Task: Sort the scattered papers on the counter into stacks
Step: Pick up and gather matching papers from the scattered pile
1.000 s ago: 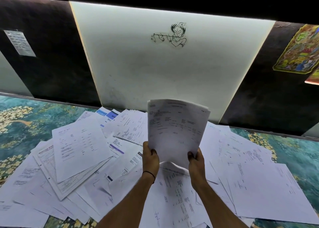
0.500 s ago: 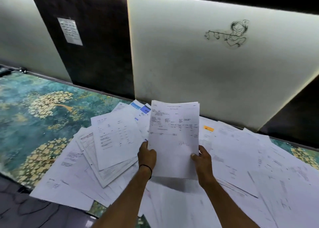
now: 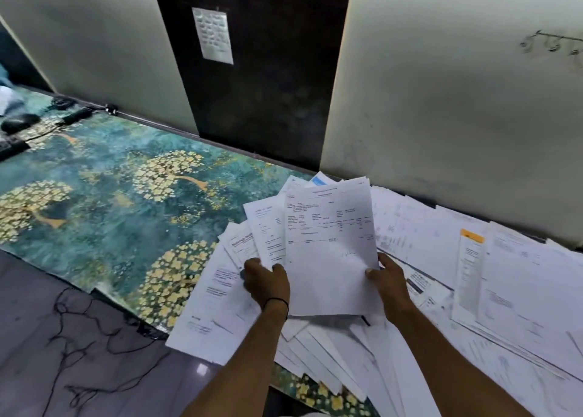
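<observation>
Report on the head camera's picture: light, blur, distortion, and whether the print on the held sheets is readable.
Head view: dim, uneven light, pale wall panels brighter than the counter. Head view: print on the held sheets, gripped by the left hand and right hand, is too soft to read. Head view: the wall drawing at the right edge is smeared; wide-angle bend tilts the wall edges.

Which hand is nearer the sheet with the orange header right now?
Right. The right hand, gripping the right edge of the held paper, sits left of the orange-header sheet; the left hand grips the opposite edge, farther left.
</observation>
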